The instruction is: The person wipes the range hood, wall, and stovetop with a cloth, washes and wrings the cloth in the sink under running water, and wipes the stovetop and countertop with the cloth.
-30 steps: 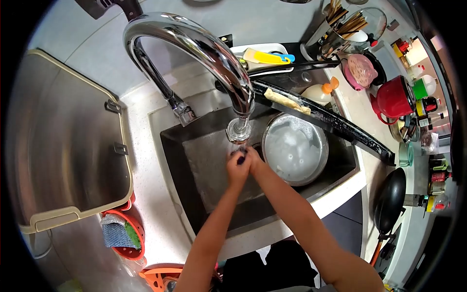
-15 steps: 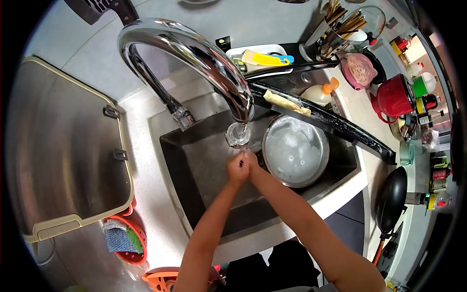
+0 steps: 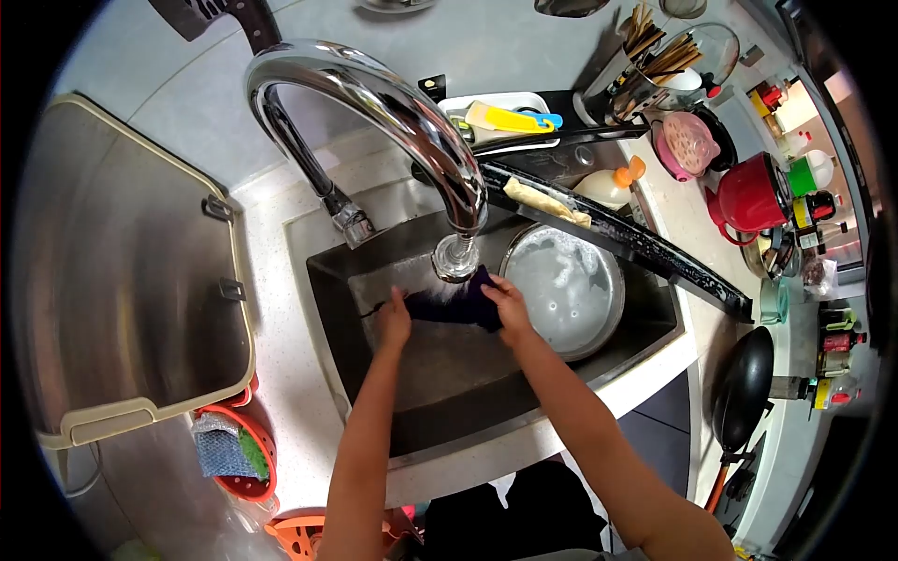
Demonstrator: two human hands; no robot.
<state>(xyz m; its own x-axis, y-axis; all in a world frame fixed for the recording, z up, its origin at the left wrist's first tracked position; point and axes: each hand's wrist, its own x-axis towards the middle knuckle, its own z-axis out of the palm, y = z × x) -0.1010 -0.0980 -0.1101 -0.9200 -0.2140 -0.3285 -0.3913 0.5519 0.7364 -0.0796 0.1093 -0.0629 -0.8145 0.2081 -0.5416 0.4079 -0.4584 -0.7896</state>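
Kitchen, with steel sink [image 3: 449,374], chrome faucet [image 3: 374,103], black frying pan [image 3: 744,388], chopsticks [image 3: 681,56], bottled condiments [image 3: 814,208]

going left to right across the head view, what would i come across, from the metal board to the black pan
metal board with a beige rim → left hand → dark cloth → right hand → round basin of cloudy water → black pan
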